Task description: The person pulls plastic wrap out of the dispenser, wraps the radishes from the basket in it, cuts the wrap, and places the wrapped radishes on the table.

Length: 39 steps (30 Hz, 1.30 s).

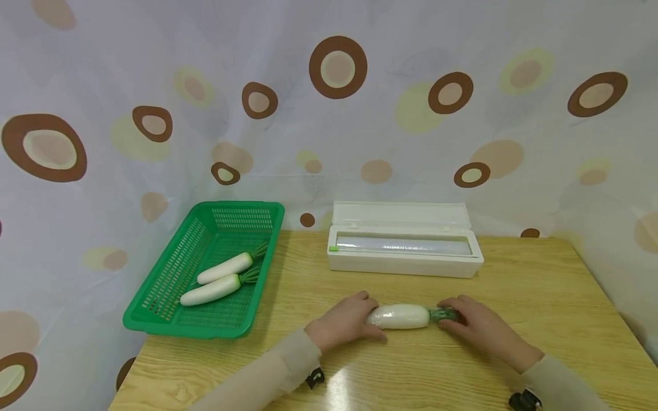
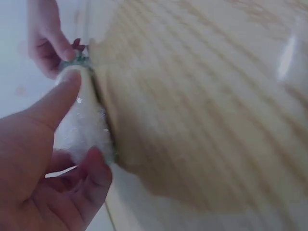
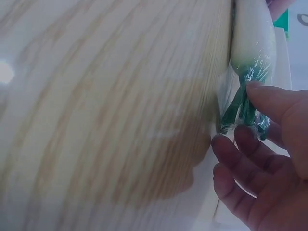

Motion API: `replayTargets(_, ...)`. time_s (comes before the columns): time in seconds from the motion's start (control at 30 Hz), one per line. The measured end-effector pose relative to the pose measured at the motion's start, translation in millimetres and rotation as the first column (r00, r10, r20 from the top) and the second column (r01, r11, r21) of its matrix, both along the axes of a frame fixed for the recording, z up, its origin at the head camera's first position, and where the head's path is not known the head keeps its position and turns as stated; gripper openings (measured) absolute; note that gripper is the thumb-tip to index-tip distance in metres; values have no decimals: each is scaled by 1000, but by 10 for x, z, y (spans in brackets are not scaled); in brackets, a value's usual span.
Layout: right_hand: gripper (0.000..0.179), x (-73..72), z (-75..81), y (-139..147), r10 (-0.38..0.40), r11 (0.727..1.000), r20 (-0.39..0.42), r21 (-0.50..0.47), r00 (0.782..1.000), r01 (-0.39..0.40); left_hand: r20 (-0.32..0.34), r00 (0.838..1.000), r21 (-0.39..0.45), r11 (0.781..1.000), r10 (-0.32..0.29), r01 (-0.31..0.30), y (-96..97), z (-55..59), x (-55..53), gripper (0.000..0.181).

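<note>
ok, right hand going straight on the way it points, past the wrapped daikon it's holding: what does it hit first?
Likely the white cling-film dispenser, ahead and left of the right hand, though the depth between them is hard to judge.

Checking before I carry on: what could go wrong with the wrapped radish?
The right hand holds the leaves through clear film, so a hard tug might tear either. The film looks creased there and may work loose. The rounded radish could roll if the left hand loosens its grip.

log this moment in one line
left hand: grips wrapped radish | right hand: pinches its leaves | green basket: two radishes
</note>
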State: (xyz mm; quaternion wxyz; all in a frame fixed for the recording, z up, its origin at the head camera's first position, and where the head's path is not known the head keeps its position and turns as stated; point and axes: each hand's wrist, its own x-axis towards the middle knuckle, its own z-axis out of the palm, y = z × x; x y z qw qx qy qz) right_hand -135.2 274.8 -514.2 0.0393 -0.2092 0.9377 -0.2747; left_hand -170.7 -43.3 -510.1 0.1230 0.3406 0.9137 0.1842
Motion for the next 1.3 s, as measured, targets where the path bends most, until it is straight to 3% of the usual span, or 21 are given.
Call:
replayTargets(0.1,30,-3,-7,-1,-11,1000,-27,23,1000,11,65,996,19,998,-65,64,-58,79,-31,50)
replayTargets(0.23,28,-4,-11,10,-17,999,-60,33,998,19,94,981,26,985,-171,169,-103,165,-90,38)
replayTargets(0.43,28,-17,-33,33,9,1000,-68,9,998,-9,98,978,59,982,-185,180,-81,147,-132,27)
replayTargets(0.73,35,-31,-38,23,14,999,-129,41,991,-9,11,974,27,974,-226,225,-29,42,-35,31)
replayTargets(0.97,39,-17,15,72,37,999,-54,29,998,-35,-105,969,-97,972,-224,214,88,65,135,45)
replayTargets(1.07,37,-9,43,94,53,999,-36,2,998,-53,-121,965,-106,970,-231,219,112,52,194,50)
replayTargets(1.13,34,-10,58,94,66,998,-57,8,996,-66,-95,971,-62,974,-221,216,110,37,216,46)
replayTargets(1.3,32,5,77,80,78,996,-96,45,992,-74,50,977,106,974,-206,200,85,-10,243,32)
